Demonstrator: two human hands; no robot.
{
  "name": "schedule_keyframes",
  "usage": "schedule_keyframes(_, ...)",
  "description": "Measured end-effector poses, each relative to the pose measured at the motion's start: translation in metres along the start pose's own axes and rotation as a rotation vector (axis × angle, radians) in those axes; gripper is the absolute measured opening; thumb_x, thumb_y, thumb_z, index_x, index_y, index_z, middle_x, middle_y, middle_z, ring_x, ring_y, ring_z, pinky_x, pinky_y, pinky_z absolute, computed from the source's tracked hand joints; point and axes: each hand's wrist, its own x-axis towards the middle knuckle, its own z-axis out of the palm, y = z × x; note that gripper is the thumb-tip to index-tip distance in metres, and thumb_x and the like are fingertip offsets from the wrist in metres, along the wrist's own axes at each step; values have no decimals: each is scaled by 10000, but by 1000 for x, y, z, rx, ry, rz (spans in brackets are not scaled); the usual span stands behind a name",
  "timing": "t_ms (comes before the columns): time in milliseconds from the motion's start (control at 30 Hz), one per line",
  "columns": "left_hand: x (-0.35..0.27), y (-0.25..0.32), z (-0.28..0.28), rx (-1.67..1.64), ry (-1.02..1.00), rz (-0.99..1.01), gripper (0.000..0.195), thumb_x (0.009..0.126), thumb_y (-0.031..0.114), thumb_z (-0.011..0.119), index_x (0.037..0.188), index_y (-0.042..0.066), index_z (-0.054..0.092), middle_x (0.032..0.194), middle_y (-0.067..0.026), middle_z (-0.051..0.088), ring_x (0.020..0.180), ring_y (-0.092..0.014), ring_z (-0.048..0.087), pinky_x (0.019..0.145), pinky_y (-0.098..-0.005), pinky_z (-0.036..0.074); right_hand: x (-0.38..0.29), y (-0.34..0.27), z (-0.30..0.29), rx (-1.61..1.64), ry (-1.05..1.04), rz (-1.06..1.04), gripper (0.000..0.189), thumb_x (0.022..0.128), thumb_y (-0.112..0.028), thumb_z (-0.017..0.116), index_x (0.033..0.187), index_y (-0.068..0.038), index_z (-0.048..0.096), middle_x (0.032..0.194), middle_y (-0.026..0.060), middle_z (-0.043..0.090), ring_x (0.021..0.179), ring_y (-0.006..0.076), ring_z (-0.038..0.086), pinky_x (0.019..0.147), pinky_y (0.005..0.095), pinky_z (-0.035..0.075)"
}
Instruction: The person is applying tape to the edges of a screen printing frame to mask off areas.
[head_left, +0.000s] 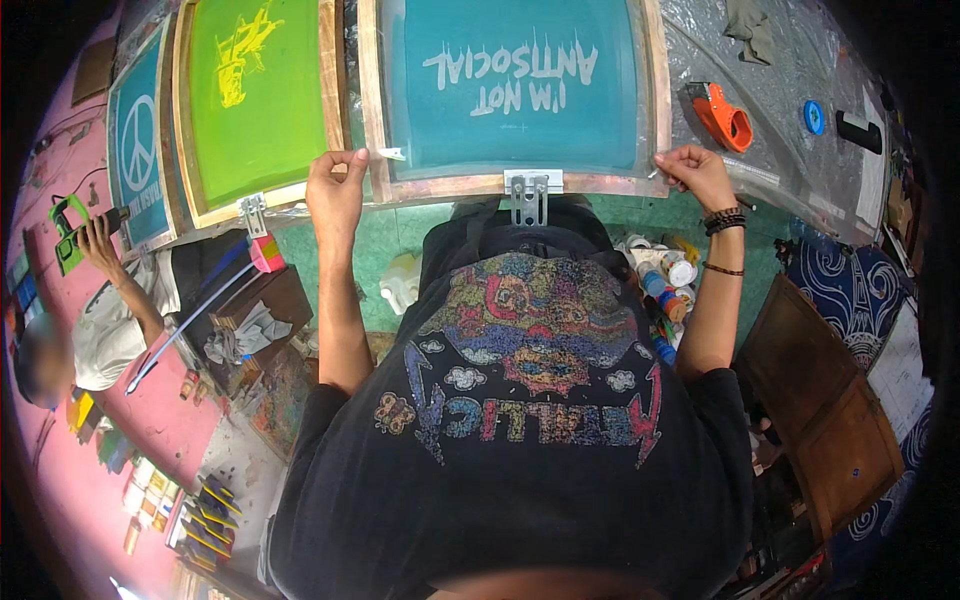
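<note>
A wooden-framed screen-printing screen (517, 142) with teal mesh and pale lettering lies before me, its near rail in a metal hinge clamp (529, 196). My left hand (335, 196) is at its left rail, thumb and fingertips pinched together. Whether anything thin is between them cannot be seen. A small white scrap (391, 154) shows just right of those fingertips, over the frame. At the near right corner, my right hand (699, 176) pinches a tiny white piece (652, 173) beside the wood. Beaded bracelets circle that wrist.
To the left are a green-mesh screen (262, 135) and a peace-sign screen (140, 142). Another person's hand (97, 240) is near a green tool (69, 232). An orange-handled tool (721, 120) and blue lid (814, 118) lie right on plastic sheeting. Paint bottles (660, 285) stand below.
</note>
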Motion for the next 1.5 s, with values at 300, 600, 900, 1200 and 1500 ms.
schedule_keyframes(300, -13, 23, 15, 424, 27, 138, 379, 864, 395, 810, 820, 41, 681, 664, -60, 660, 581, -183, 616, 595, -343, 502, -1, -2, 35, -422, 274, -82, 428, 747, -384, 898, 719, -26, 666, 622, 64, 658, 574, 151, 633, 569, 325, 506)
schedule_keyframes(600, -2, 25, 34, 601, 23, 336, 275, 829, 335, 799, 857, 88, 680, 768, -93, 725, 729, -331, 715, 635, -433, 546, 2, -24, 46, -739, 355, -31, 375, 729, -379, 874, 809, -59, 694, 770, 177, 723, 794, 374, 723, 716, 461, 554)
schedule_keyframes(900, -1, 23, 35, 723, -22, 419, 259, 803, 315, 807, 854, 102, 668, 844, -101, 716, 758, -345, 710, 635, -453, 545, -3, -30, 53, -788, 343, 22, 356, 735, -373, 869, 833, -77, 699, 837, 175, 740, 842, 384, 726, 752, 469, 564)
schedule_keyframes(1200, -1, 20, 40, 761, -16, 441, 242, 791, 273, 810, 843, 95, 655, 845, -86, 680, 764, -341, 702, 641, -462, 545, -2, -31, 60, -847, 332, 20, 337, 744, -365, 863, 839, -83, 706, 865, 175, 747, 856, 379, 728, 751, 470, 570)
schedule_keyframes(1500, -5, 18, 44, 769, 28, 477, 185, 767, 209, 805, 808, 97, 664, 849, -97, 658, 760, -324, 703, 642, -449, 559, -6, -36, 65, -859, 333, 45, 316, 754, -336, 858, 825, -75, 695, 864, 190, 744, 865, 393, 727, 753, 480, 573)
